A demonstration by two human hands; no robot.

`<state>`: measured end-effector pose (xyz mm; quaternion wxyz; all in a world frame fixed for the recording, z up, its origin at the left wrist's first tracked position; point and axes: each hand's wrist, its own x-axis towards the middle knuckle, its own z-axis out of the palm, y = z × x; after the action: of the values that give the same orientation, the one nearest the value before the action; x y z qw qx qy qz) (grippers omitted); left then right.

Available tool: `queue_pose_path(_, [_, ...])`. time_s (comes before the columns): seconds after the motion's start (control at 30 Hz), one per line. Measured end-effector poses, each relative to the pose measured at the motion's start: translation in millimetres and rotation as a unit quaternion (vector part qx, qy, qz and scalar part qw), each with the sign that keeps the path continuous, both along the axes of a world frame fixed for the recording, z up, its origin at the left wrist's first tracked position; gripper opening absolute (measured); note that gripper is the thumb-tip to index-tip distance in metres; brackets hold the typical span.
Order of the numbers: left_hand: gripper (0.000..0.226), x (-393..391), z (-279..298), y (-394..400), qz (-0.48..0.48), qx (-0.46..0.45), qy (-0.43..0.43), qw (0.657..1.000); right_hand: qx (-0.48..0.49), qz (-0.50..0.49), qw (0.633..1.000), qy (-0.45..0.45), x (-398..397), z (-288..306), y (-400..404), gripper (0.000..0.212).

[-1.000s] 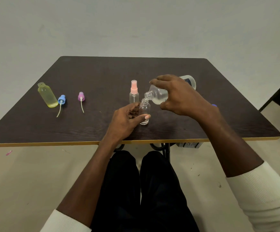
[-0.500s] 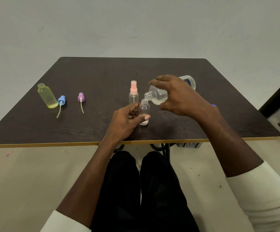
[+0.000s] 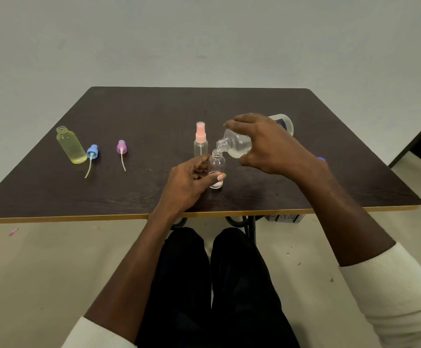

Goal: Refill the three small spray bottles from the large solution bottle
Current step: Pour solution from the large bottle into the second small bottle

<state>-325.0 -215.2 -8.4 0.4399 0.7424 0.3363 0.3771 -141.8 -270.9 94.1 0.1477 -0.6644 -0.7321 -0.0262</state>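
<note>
The right hand (image 3: pixel 269 144) grips the large bottle (image 3: pixel 239 146), tipped almost flat with its open neck pointing left and down, right over the mouth of a small clear bottle (image 3: pixel 217 167). That small bottle stands upright on the dark table (image 3: pixel 254 101), pinched low down between the thumb and fingers of the left hand (image 3: pixel 191 182). It sits near the middle of the table, a little in from the front edge, which has a pale wooden trim.

Just behind it, and close to the big bottle's neck, stands a clear spray bottle with a pink cap (image 3: pixel 200 141). Whether they touch is hard to tell.

Far to the left, well apart from the hands, a yellow bottle (image 3: pixel 71 146) stands with its neck open. Beside it lie a blue spray top (image 3: pixel 91 153) and, further right, a purple spray top (image 3: pixel 121 149), each with its thin tube trailing toward the front edge. Between the purple top and the pink-capped bottle there is a wide stretch of bare tabletop. The back half of the table is also open. A small blue thing (image 3: pixel 321 159) peeks out behind the right wrist
</note>
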Motion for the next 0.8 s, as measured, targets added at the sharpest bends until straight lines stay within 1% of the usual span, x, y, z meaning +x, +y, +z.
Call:
queue_pose_path(0.13, [0.039, 0.2, 0.0, -0.2, 0.002, 0.0, -0.001, 1.0, 0.001, -0.002, 1.0, -0.004, -0.1, 0.2, -0.3, 0.08])
queue_pose_path(0.27, [0.044, 0.3, -0.9, 1.3, 0.005, -0.002, -0.001, 1.0, -0.001, -0.002, 1.0, -0.004, -0.5, 1.0, -0.1, 0.08])
queue_pose_path(0.5, [0.042, 0.5, -2.1, 1.6, 0.007, 0.005, 0.001, 1.0, 0.002, -0.001, 1.0, -0.005, 0.8, -0.5, 0.5, 0.08])
queue_pose_path(0.63, [0.047, 0.7, -2.2, 1.6, 0.007, 0.0, -0.001, 1.0, 0.004, 0.004, 1.0, -0.009, 0.9, 0.0, 0.3, 0.079])
queue_pose_path(0.8, [0.046, 0.9, -2.6, 1.8, 0.007, 0.0, -0.003, 1.0, 0.005, 0.004, 1.0, -0.012, 0.4, 0.3, 0.2, 0.079])
